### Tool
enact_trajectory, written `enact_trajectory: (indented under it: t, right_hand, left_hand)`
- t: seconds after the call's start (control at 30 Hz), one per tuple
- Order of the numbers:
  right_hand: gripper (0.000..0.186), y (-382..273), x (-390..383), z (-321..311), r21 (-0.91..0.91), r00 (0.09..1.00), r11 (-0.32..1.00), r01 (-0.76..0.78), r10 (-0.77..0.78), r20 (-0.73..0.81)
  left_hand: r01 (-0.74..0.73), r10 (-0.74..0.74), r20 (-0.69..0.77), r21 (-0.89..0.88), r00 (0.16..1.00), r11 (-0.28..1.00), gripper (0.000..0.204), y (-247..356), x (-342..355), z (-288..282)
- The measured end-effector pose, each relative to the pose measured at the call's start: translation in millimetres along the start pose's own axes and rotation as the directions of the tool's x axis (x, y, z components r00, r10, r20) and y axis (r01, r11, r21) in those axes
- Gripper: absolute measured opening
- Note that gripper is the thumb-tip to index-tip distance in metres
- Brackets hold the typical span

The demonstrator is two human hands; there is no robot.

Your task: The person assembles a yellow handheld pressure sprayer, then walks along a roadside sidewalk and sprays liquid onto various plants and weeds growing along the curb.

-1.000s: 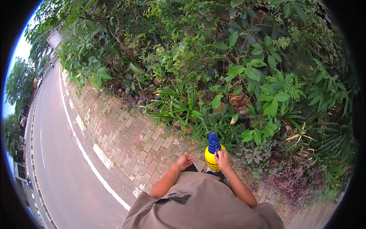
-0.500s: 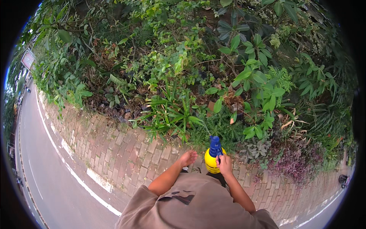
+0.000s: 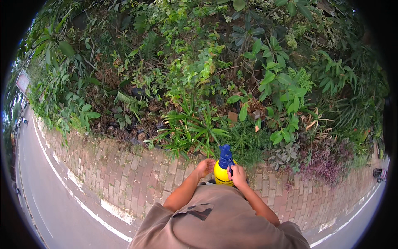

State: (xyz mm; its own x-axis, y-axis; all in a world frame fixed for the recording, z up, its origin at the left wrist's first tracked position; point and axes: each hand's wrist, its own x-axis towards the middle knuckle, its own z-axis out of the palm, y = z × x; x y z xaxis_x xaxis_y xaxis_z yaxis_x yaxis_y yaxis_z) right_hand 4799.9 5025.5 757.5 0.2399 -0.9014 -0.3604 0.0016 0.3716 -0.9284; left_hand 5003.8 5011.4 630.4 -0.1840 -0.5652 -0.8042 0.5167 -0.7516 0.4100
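My right hand [image 3: 238, 175] is wrapped round the handle of a yellow pump sprayer [image 3: 221, 174] with a blue head [image 3: 225, 154]. The sprayer stands upright in front of my body, its nozzle toward the plants, where a faint pale streak shows. My left hand [image 3: 206, 167] is beside the sprayer's left side with fingers stretched out; whether it touches the bottle I cannot tell. Just beyond the nozzle grow a clump of long strap-like leaves [image 3: 188, 130] and a low feathery green plant [image 3: 245, 143].
Dense shrubs [image 3: 199, 62] fill the far side. A brick pavement [image 3: 137, 174] runs along the bed, with a white-marked kerb [image 3: 116, 211] and a road [image 3: 45, 178] at left. Purple foliage [image 3: 329, 166] grows at right; a dark wheeled vehicle [image 3: 377, 174] is at the far right.
The sprayer and my right hand have shifted left and slightly up. My left hand is now closer to the bottle. The whole view has shifted a little.
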Motion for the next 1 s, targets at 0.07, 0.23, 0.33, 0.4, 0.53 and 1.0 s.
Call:
enact_trajectory:
  t: [0.07,0.23,0.33,0.4,0.53,1.0]
  right_hand:
    - [0.029,4,-2,7,-0.039,1.0,0.999,0.027,-0.027,-0.008]
    - [0.03,9,-18,9,-0.072,1.0,0.997,0.027,-0.026,0.016]
    - [0.031,16,-23,-1,0.028,0.999,0.999,-0.033,0.033,0.019]
    - [0.031,24,-27,-8,0.066,0.998,0.996,-0.06,0.06,0.009]
    - [0.033,30,-34,-19,0.293,0.958,0.949,-0.113,0.182,-0.221]
    - [0.036,74,-143,-130,0.093,0.908,0.974,-0.207,0.227,-0.353]
  left_hand:
    - [-0.008,0.008,-0.001,-0.022,1.0,1.0,0.04,7,-11,0]
    - [-0.039,0.04,-0.023,0.018,0.999,0.999,0.03,-5,-19,-10]
    - [-0.116,0.111,0.037,0.182,0.993,0.976,0.03,-10,-19,0]
    - [-0.144,0.134,0.054,0.245,0.989,0.959,0.031,-14,-26,9]
    - [-0.139,0.104,0.128,0.31,0.986,0.941,0.03,-17,-32,21]
    - [0.131,-0.226,0.119,0.527,0.967,0.84,0.03,-114,-18,73]
